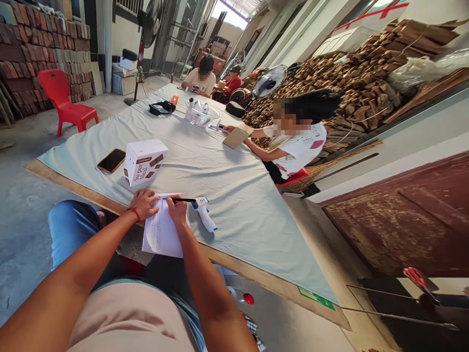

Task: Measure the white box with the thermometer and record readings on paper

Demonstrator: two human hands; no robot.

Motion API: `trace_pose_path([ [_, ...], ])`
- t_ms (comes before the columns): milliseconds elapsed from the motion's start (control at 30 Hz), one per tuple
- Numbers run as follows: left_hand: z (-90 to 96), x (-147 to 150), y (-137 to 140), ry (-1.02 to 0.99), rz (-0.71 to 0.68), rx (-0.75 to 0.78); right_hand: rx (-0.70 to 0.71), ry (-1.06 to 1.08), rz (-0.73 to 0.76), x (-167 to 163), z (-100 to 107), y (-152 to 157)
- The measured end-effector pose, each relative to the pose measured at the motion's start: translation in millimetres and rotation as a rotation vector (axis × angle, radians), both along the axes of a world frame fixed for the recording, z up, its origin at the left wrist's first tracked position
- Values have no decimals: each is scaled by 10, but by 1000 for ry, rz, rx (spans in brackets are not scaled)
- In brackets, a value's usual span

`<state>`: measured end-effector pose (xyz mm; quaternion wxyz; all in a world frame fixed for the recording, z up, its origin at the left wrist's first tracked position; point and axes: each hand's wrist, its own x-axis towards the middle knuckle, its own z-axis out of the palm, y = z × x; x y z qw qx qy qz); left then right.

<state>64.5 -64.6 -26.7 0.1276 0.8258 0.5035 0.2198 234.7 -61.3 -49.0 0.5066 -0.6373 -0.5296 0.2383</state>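
Note:
A black pen (184,199) is gripped in my right hand (177,210), over the upper part of a notebook (163,232) with lines of writing on its page. My left hand (144,203) lies flat with fingers spread on the page's upper left, a red band around its wrist. The notebook sits at the table edge, its lower part jutting out over my lap. Just right of my right hand lies a white and blue infrared thermometer (204,214). Beyond my left hand stands a white "Su-per Meal" box (145,163), with a dark phone (111,161) beside it.
A pale cloth covers the table (256,230). Farther back are a clear plastic basket (201,115) and a black headset-like strap (161,107). One person sits at the right holding a brown notebook (235,137); others sit at the far end. A red chair (68,102) stands left.

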Motion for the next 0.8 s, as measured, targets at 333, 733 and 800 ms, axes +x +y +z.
trace_pose_path([
  [333, 13, 2, 1, 20, -1, -14, 23, 3, 3, 8, -21, 5],
  [733, 53, -16, -16, 56, -2, -22, 46, 12, -31, -5, -41, 15],
  [800, 53, -14, -17, 58, -2, -22, 49, 12, -35, -7, -41, 15],
])
